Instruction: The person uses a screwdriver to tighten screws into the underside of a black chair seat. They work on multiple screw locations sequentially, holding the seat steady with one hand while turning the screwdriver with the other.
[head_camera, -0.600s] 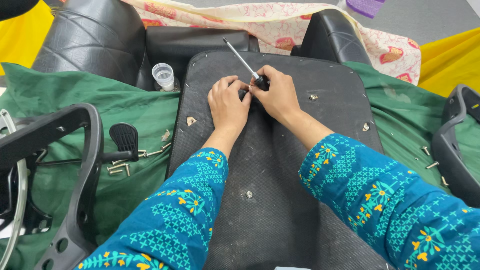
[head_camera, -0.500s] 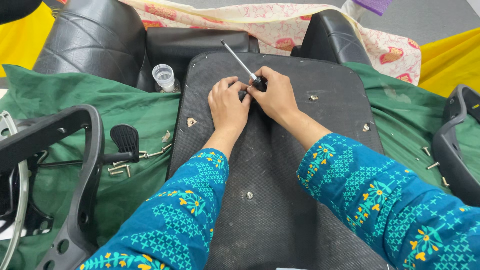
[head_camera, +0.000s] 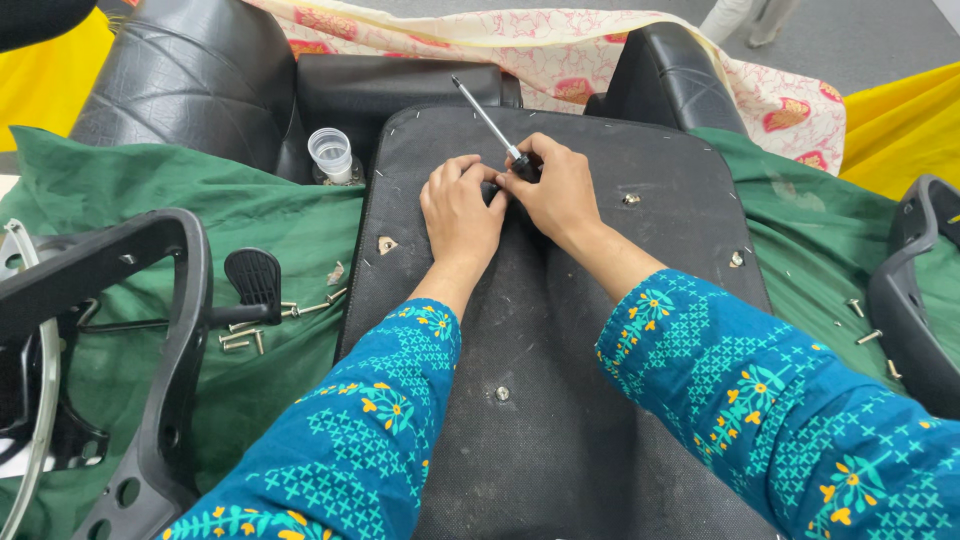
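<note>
A black chair seat base lies upside down in front of me, with staples along its rim and small bolt holes. My right hand grips the dark handle of a screwdriver, whose metal shaft points up and to the left. My left hand rests flat on the seat base beside it, fingers curled and touching the right hand near the handle. What lies under the two hands is hidden.
A clear plastic cup stands left of the seat base. Loose bolts lie on the green cloth by a black lever. A black armrest frame sits at left, another at right. Black cushions behind.
The screwdriver shaft has tilted slightly; both hands stay in the same place on the seat base.
</note>
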